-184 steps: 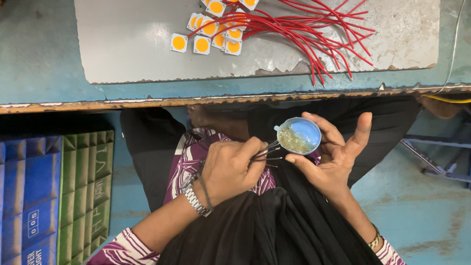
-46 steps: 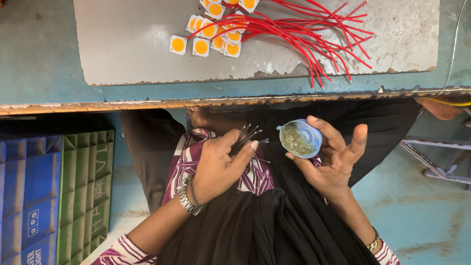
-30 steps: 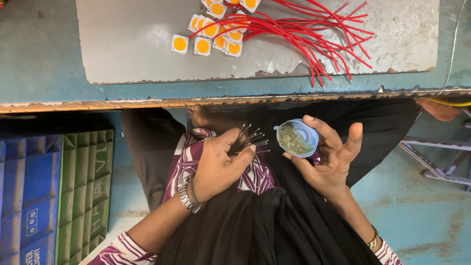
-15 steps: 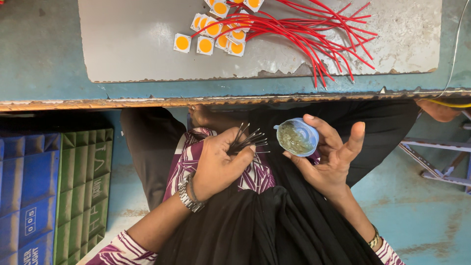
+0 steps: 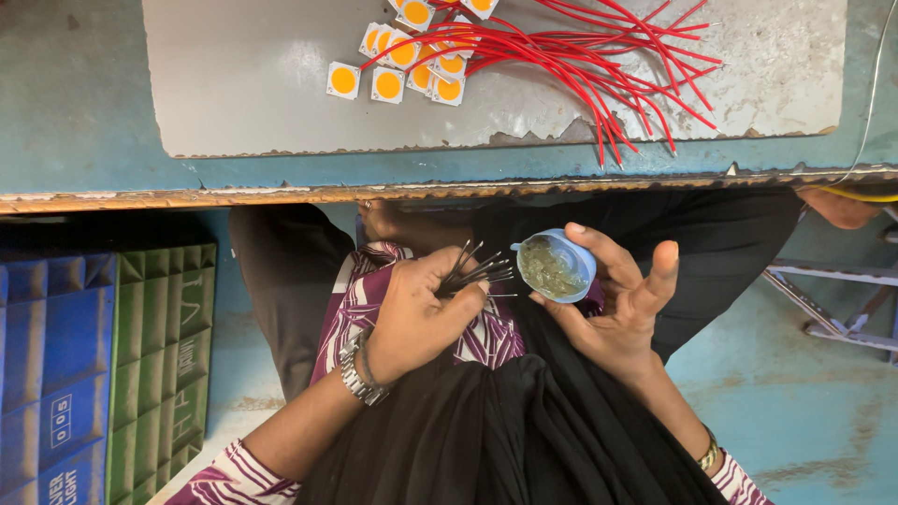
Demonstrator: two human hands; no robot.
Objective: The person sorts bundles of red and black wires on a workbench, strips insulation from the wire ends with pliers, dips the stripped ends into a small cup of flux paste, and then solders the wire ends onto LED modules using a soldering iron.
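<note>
I am seated at a teal workbench (image 5: 75, 112) whose worn edge runs across the view above my lap. A grey mat (image 5: 253, 84) lies on it, carrying a spread bundle of red wires (image 5: 599, 56) and, just left of them, a cluster of small white square chips with orange centres (image 5: 412, 56). Below the bench, at far left, stand a blue crate (image 5: 47, 374) and a green crate (image 5: 159, 355). Over my lap, my left hand (image 5: 416, 313) is closed around a bunch of thin dark wires (image 5: 477, 271), their long axis running up and to the right, bare tips fanned out. Those tips point at a small blue cup (image 5: 554, 266) of greenish paste, just beside them to the right. My right hand (image 5: 622, 299) pinches the cup between thumb and fingertips, other fingers spread, its mouth tilted toward the wire tips.
</note>
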